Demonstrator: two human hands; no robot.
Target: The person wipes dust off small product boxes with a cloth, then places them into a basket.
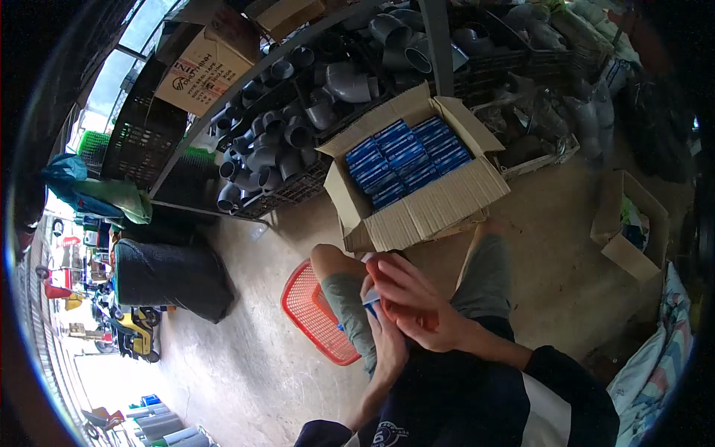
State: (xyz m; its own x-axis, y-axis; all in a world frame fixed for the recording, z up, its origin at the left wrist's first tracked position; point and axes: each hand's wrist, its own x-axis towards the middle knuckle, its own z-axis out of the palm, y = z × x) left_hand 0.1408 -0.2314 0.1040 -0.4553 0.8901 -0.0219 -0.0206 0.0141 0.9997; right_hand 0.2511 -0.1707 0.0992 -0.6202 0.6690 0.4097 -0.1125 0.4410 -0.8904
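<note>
My left hand (387, 344) is closed around a small blue-and-white box (371, 299), of which only an end shows between the fingers. Close against it, my right hand (417, 298) is curled with its fingers bent over. Orange-red patches show within its grip; what it holds there, I cannot make out. Both hands are above my lap, between my knees. Beyond them stands an open cardboard carton (439, 214) filled with rows of small blue boxes (406, 156). Beside my left knee, a red plastic basket (302, 302) sits on the floor, partly hidden by the leg.
Grey pipe elbows (268, 149) fill black crates on a rack behind the carton. A printed cardboard box (205, 71) sits at upper left. A dark wrapped roll (167, 279) stands at left. Another open carton (633, 223) and a striped sack (659, 365) are at right.
</note>
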